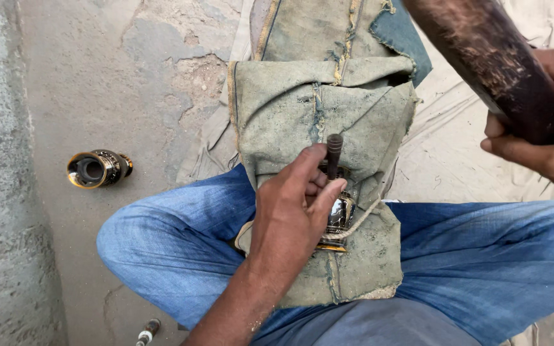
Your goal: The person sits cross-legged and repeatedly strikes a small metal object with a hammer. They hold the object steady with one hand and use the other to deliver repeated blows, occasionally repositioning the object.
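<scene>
Over the lap, on folded worn denim cloth (328, 109), left hand (293, 208) pinches a dark metal punch (334, 154) upright on a shiny gold-trimmed metal fitting (340, 218).
Right hand (546, 138) is clamped round a thick dark wooden mallet (488, 57), raised near the upper right corner, apparently poised above the punch; the cloth seems to cushion the fitting. A matching fitting (97, 168) lies on the concrete floor (136, 57), left of the knee.

Dark club (488, 64), top cut off

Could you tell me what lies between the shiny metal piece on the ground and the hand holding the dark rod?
In the head view, bare cracked concrete and the blue-jeaned knee lie between the metal piece and the left hand.
</scene>
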The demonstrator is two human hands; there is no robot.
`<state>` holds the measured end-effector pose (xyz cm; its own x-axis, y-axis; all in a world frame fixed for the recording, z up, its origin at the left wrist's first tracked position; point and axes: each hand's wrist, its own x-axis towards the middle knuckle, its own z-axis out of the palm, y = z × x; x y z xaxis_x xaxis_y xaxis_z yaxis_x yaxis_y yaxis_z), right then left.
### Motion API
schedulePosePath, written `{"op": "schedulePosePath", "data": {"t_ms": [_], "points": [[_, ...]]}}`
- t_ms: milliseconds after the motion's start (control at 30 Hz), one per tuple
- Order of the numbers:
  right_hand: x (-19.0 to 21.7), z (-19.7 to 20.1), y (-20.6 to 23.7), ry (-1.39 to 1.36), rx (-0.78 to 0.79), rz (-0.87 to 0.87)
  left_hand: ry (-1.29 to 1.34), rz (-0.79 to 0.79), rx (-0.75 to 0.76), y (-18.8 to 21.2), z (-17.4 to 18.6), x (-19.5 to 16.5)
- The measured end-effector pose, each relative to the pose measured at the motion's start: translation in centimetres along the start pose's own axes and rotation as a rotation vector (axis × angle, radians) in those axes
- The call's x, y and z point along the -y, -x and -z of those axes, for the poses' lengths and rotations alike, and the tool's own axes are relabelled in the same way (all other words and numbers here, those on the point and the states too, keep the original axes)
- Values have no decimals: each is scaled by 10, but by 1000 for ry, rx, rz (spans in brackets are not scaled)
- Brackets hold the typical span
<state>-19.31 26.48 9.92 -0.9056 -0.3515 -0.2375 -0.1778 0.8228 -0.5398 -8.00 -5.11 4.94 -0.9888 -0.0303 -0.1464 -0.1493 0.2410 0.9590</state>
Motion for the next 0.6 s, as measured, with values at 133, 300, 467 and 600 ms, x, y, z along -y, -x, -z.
{"op": "schedulePosePath", "data": {"t_ms": [133, 300, 467, 600], "points": [[30, 1, -14, 167, 36, 78, -54, -4, -11, 1, -3, -3], [49, -1, -21, 637, 245, -162, -105, -78, -62, 3, -5, -6], [25, 3, -26, 95, 131, 106, -63, -14, -64, 3, -7, -6], [5, 15, -33, 193, 150, 281, -103, 33, -53, 1, -9, -5]]}}
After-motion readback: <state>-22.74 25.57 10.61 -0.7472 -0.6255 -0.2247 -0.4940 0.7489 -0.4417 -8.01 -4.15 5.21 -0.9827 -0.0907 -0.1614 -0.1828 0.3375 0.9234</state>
